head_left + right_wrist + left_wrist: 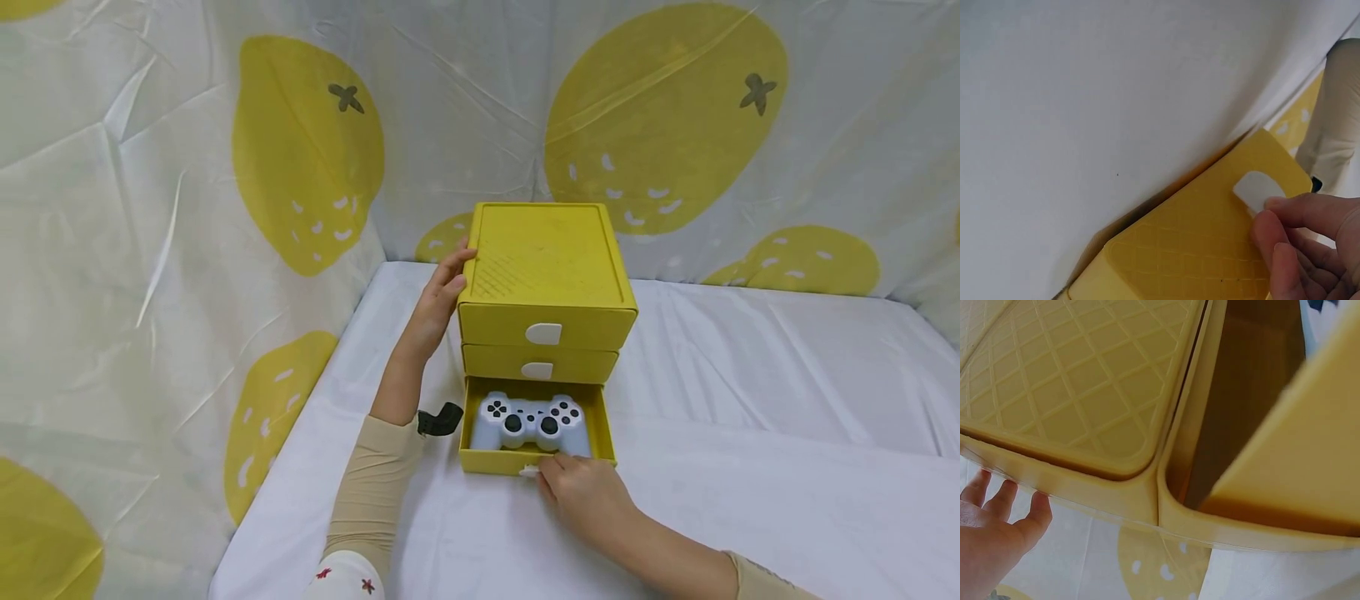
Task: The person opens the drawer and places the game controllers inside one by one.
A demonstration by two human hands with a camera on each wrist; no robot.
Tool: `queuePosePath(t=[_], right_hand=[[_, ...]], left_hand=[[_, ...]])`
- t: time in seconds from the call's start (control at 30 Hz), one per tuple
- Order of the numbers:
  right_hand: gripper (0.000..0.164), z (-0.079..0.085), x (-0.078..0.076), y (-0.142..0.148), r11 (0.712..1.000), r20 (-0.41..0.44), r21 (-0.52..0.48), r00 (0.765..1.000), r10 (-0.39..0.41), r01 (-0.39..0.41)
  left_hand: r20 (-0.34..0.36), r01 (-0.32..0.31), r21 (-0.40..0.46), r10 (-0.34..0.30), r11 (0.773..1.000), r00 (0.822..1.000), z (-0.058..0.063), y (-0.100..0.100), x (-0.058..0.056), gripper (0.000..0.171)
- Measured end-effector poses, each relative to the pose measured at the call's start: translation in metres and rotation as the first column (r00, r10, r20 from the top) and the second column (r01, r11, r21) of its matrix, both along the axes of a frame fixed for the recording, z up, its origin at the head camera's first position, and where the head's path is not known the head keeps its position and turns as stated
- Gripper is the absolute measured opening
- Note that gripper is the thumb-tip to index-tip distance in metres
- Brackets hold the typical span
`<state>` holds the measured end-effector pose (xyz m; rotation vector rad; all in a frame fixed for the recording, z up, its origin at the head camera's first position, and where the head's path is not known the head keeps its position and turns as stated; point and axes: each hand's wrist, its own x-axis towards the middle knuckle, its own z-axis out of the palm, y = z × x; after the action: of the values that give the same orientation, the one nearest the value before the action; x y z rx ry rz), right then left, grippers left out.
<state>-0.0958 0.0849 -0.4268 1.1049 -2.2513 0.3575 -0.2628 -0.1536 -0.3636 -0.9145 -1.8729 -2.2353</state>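
A yellow drawer box (pixel 555 258) with three stacked drawers stands on the white cloth. Its bottom drawer (pixel 487 461) is pulled out, and a pale white-blue game controller (pixel 531 417) lies inside, buttons and two black sticks facing up. At the front of that drawer, my right hand (pixel 592 496) pinches the white tab handle (pixel 1257 186) between thumb and fingers. My left hand (pixel 433 307) rests against the box's left side near the top, fingers extended along it. In the left wrist view, its fingertips (pixel 1040 503) touch the lower edge of the yellow wall.
The upper two drawers are closed, each with a white tab, such as the top tab (pixel 543 333). A lemon-print curtain (pixel 465 108) hangs behind and to the left. White cloth (pixel 750 383) extends to the right. A black strap piece (pixel 441 419) sits by the left wrist.
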Motion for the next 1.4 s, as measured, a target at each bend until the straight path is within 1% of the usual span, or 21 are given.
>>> queuePosePath(t=[0.13,0.3,0.4,0.57,0.77,0.9,1.0,1.17,1.23,1.27,1.4], right_hand=[[0.024,0.000,-0.005,0.001,1.000,-0.002,-0.012,1.000,-0.004,0.004],[0.025,0.001,-0.012,0.000,1.000,-0.005,-0.014,1.000,-0.019,0.018],[0.025,0.001,-0.015,-0.001,0.999,-0.002,-0.013,0.999,-0.037,0.037],[0.025,0.002,-0.020,-0.003,0.998,0.015,-0.011,0.998,-0.063,0.063],[0.025,0.003,-0.027,-0.005,0.996,0.029,-0.003,0.995,-0.092,0.092],[0.024,0.002,-0.030,-0.006,0.995,0.036,-0.003,0.994,-0.101,0.101],[0.022,0.002,-0.032,-0.006,0.994,0.042,-0.001,0.993,-0.113,0.113],[0.021,0.001,-0.036,-0.007,0.992,0.051,-0.001,0.990,-0.129,0.129],[0.021,0.001,-0.038,-0.007,0.992,0.046,-0.006,0.991,-0.129,0.129],[0.022,0.001,-0.039,-0.007,0.992,0.043,-0.011,0.991,-0.128,0.128],[0.021,0.001,-0.043,-0.006,0.992,0.045,-0.019,0.991,-0.125,0.126]], left_hand=[[0.000,-0.001,-0.010,0.001,1.000,1.000,-0.001,0.000,-0.001,0.055],[0.001,-0.010,-0.019,0.010,1.000,1.000,-0.001,0.000,-0.001,0.071],[0.002,-0.014,-0.021,0.014,1.000,1.000,-0.001,0.000,-0.001,0.076],[-0.005,-0.013,-0.025,0.013,1.000,1.000,-0.001,0.000,-0.002,0.074],[-0.005,-0.006,-0.022,0.006,1.000,1.000,0.000,0.000,-0.001,0.060],[0.000,-0.008,-0.026,0.008,1.000,1.000,-0.001,-0.001,-0.001,0.056],[0.004,-0.014,-0.038,0.014,0.999,1.000,-0.002,-0.001,-0.001,0.060],[0.009,-0.023,-0.052,0.024,0.998,1.000,-0.001,-0.001,-0.001,0.078],[0.011,-0.028,-0.055,0.029,0.998,1.000,-0.001,-0.001,-0.001,0.082],[0.010,-0.029,-0.055,0.030,0.998,1.000,0.000,-0.001,-0.001,0.082],[0.005,-0.026,-0.052,0.027,0.998,1.000,0.000,-0.001,0.000,0.072]])
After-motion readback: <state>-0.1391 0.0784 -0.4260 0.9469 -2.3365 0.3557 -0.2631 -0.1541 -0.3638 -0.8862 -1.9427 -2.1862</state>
